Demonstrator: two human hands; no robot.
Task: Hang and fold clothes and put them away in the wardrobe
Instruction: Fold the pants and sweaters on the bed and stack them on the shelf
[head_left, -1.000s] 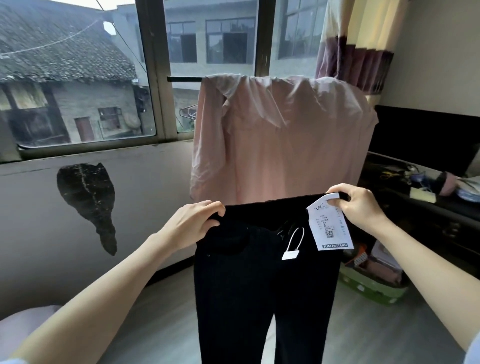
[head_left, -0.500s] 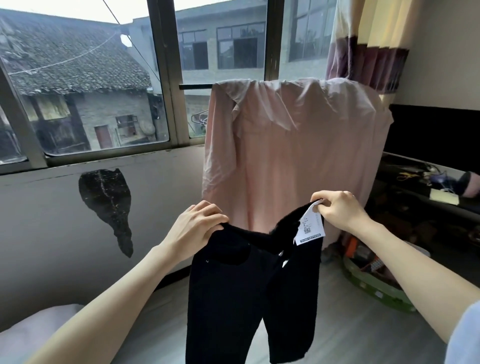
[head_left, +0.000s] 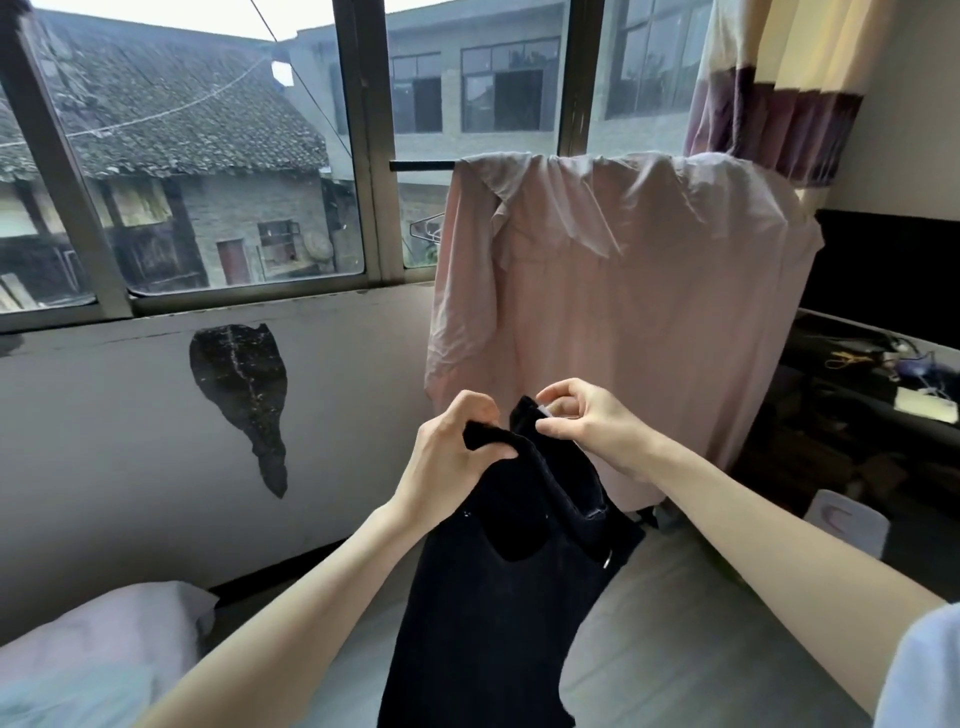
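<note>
A pair of black trousers (head_left: 498, 597) hangs in front of me, folded lengthwise so its two waistband ends meet at the top. My left hand (head_left: 452, 457) grips one waistband end, fingers curled round the fabric. My right hand (head_left: 587, 421) pinches the other end close beside it, with a sliver of the white tag showing under its fingers. Behind the trousers a pale pink shirt (head_left: 623, 312) is draped over a dark rail (head_left: 421, 165) by the window.
A window wall with a dark peeled patch (head_left: 239, 389) runs along the left. A pinkish pillow (head_left: 98, 649) lies at the lower left. On the right stands a dark cluttered desk (head_left: 878, 395), with a white container (head_left: 847, 519) on the floor. A striped curtain (head_left: 779, 83) hangs at the upper right.
My hands have come together, bringing the two ends of the waistband side by side and folding the trousers in half lengthwise. The white tag is now almost hidden under my right hand.
</note>
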